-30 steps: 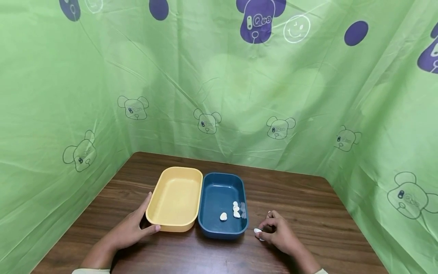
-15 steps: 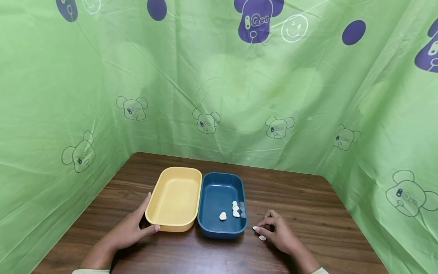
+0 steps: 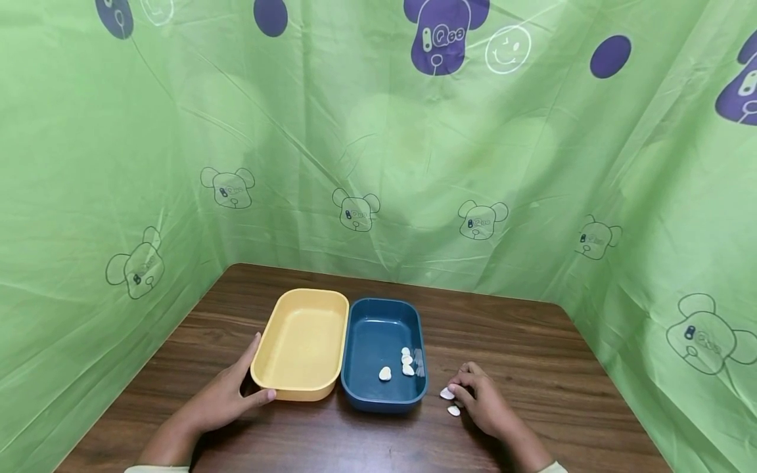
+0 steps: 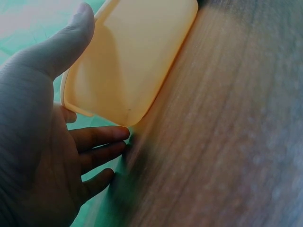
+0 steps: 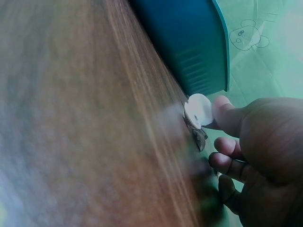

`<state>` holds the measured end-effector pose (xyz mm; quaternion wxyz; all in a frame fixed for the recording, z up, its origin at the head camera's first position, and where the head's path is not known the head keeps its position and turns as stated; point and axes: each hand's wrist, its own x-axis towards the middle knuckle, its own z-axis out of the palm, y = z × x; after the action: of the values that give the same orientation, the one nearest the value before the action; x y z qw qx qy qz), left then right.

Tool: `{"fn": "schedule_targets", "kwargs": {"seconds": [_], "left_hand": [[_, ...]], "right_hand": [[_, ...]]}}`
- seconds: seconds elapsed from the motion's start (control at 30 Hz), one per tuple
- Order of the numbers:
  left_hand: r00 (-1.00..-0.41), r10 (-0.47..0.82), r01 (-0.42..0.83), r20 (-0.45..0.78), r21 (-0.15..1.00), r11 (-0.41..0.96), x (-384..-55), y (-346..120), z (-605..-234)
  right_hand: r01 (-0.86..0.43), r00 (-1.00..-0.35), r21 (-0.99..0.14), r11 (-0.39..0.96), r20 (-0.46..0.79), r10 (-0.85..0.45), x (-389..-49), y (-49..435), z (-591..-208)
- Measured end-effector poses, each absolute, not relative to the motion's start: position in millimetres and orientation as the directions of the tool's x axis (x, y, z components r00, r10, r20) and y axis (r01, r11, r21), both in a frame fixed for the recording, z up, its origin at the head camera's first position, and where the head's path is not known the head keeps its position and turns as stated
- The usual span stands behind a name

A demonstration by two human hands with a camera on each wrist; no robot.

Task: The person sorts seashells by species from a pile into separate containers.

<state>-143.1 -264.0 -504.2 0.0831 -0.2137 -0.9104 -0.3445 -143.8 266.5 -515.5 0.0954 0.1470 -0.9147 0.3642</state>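
Observation:
In the head view my left hand [image 3: 227,394] lies against the near left corner of a yellow tray [image 3: 304,395]. Its thumb reaches along the near wall and its fingers along the left side. To the right of a blue tray [image 3: 384,406], my right hand [image 3: 485,401] pinches a flat white seashell [image 3: 447,393] low over the table. The right wrist view shows the thumb at this shell's edge, with a small grey-brown piece [image 5: 200,139] beneath. Another white shell [image 3: 453,410] lies on the wood just nearer. Several white pieces [image 3: 408,369] sit inside the blue tray.
The two trays stand side by side on a dark wooden table [image 3: 508,328]. Green curtain cloth [image 3: 414,157] with bear prints hangs behind and along both sides of the table.
Over the second, the white shells by my right hand have spread apart, one left on the wood. The right fingers have shifted slightly on the other. The left hand keeps its place.

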Motion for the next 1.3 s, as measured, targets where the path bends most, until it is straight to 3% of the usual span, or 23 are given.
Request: {"fn": "schedule_targets", "kwargs": {"seconds": [0.57,0.83,1.13,1.3], "left_hand": [[-0.893,0.338,0.449,0.296,0.601,0.661,-143.3,-266.1,-503.6],[-0.894,0.335,0.448,0.298,0.629,0.635,-142.8,-265.5,-507.1],[-0.895,0.334,0.444,0.294,0.634,0.633,-142.8,-265.0,-508.1],[-0.897,0.328,0.443,0.298,0.609,0.658,-143.4,-265.5,-507.3]], "right_hand": [[-0.242,-0.966,-0.708,0.664,0.239,-0.099,-143.9,262.4,-512.0],[-0.287,-0.952,-0.726,0.624,0.290,-0.100,-143.2,260.8,-508.1],[-0.246,-0.963,-0.779,0.577,0.266,-0.052,-146.3,263.4,-498.3],[-0.263,-0.955,-0.754,0.603,0.294,-0.049,-150.6,264.8,-490.3]]}}
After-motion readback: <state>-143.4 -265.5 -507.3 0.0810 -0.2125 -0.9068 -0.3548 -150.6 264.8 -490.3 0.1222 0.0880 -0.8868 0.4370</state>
